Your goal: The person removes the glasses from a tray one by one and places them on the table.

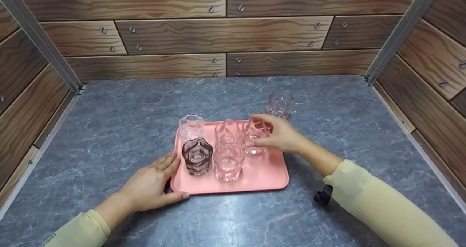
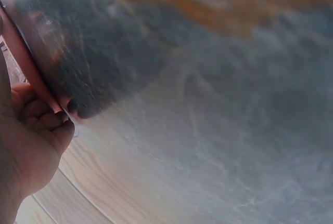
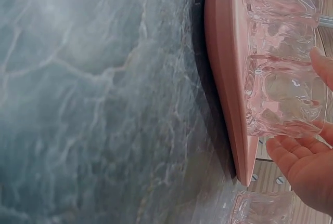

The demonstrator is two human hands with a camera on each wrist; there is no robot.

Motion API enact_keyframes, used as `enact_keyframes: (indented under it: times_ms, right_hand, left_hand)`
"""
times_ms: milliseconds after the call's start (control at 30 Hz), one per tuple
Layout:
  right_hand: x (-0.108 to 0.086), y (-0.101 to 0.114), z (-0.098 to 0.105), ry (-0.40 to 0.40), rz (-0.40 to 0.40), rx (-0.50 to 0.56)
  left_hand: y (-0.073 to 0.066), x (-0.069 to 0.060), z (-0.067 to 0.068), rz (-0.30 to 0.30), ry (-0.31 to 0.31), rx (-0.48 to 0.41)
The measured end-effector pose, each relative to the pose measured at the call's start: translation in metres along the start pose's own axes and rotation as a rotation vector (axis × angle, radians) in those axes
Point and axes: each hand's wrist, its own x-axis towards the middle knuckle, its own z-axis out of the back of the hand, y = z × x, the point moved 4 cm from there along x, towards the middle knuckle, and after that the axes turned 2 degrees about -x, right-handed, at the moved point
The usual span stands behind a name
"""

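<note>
Right hand (image 1: pixel 282 134) grip held clear glass (image 1: pixel 254 132) on pink tray (image 1: pixel 267 176), far right; left hand (image 1: pixel 151 185), grip relaxed, touched tray's left edge.

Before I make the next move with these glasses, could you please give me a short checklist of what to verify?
1. Left hand in contact with the tray: ok, it lies against the left edge near the front corner.
2. Right-hand glass upright: ok.
3. Right hand gripping that glass firmly: cannot tell; it reaches around the glass, but the pressure does not show.
4. Dark glass upright on the tray: ok.
5. Every glass on the tray: not ok; the far glass is on the table, beyond the back right corner.
6. Bare space at the tray's front right: ok.
</note>
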Motion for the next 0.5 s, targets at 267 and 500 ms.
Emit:
enact_keyframes:
  times_ms: [267,500]
  right_hand:
    - [-0.0007,0.0008,0.0000,-0.026,-0.007,-0.048]
    - [-0.0015,0.0028,-0.0006,-0.045,-0.020,-0.035]
  left_hand:
    - [-0.0009,0.0004,0.0004,-0.004,-0.011,0.002]
    - [-0.0005,0.0005,-0.0001,-0.005,-0.010,0.013]
